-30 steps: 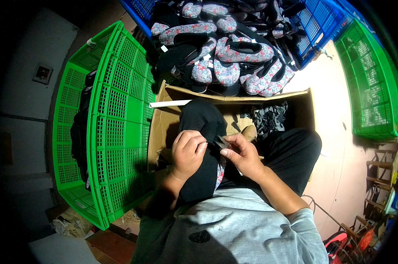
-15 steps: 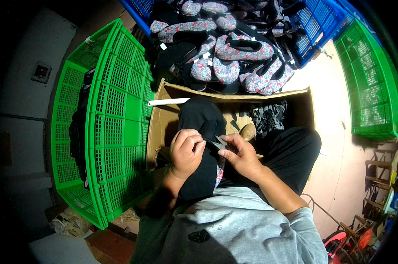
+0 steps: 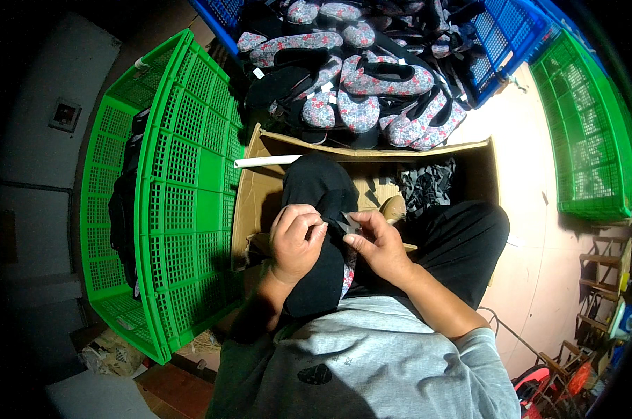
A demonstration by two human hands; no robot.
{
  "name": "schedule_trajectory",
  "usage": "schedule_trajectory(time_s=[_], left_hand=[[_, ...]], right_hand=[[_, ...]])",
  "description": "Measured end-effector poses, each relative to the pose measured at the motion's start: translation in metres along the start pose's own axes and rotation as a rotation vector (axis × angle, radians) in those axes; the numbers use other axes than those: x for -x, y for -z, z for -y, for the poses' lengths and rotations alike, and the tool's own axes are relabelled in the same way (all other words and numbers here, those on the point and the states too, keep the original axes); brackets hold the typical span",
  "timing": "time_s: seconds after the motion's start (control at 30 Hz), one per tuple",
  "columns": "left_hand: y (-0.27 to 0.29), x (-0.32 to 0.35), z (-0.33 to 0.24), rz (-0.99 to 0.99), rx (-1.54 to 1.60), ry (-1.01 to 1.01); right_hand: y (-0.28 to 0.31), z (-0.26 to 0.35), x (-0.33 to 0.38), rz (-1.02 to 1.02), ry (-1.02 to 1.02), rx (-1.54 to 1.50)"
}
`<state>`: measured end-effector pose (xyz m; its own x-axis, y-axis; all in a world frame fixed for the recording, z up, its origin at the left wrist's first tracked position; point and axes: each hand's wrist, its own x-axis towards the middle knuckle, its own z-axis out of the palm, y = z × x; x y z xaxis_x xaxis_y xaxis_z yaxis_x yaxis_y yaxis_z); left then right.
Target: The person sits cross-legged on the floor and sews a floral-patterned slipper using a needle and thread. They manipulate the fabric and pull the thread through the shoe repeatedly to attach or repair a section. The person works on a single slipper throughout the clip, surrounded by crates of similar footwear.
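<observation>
Over my lap both hands work close together in front of my raised, black-trousered knee. My left hand (image 3: 296,239) is closed, its thumb and fingertips pinched on something I cannot make out, next to black material. My right hand (image 3: 382,244) pinches a small grey, flat, pointed piece (image 3: 349,223) between thumb and forefinger, its tip turned toward the left hand. Whether it is a scrap or a small tool is unclear. Below the right fingers a strip of red-and-blue floral fabric (image 3: 349,274) shows on my lap, mostly hidden by the dark material.
An open cardboard box (image 3: 438,148) holds grey and black scraps (image 3: 427,187) around my legs. A white rod (image 3: 267,161) crosses its left edge. Floral slip-on shoes (image 3: 388,75) pile up beyond. A green crate (image 3: 183,188) stands left, another green crate (image 3: 587,129) right, a blue crate (image 3: 508,45) behind.
The grey piece in my right fingers has turned and shifted slightly up, with less of it showing. My left hand stays almost where it was.
</observation>
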<state>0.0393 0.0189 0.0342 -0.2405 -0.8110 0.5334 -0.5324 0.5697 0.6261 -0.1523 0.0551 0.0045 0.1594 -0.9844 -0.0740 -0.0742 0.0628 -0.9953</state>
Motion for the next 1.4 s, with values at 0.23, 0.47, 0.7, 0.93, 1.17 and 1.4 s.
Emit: schedule_trajectory(time_s=[0.23,0.47,0.7,0.93,1.17,1.4], left_hand=[[-0.001,0.001,0.001,-0.001,-0.001,-0.002],[0.0,0.001,0.001,-0.005,-0.009,-0.01],[-0.003,-0.001,-0.001,-0.028,-0.003,0.007],[0.0,-0.003,-0.002,0.066,-0.032,0.033],[-0.001,-0.007,-0.003,0.087,-0.035,0.031],[-0.004,-0.008,-0.003,0.101,-0.073,0.02]], right_hand=[[-0.001,-0.003,-0.001,-0.011,0.061,0.037],[-0.004,0.001,-0.001,-0.04,0.031,0.069],[-0.006,-0.008,0.0,-0.046,-0.043,-0.111],[0.0,-0.007,0.002,-0.005,0.006,-0.072],[0.003,-0.003,0.004,0.027,0.103,0.062],[0.001,-0.002,0.004,-0.007,0.091,0.135]])
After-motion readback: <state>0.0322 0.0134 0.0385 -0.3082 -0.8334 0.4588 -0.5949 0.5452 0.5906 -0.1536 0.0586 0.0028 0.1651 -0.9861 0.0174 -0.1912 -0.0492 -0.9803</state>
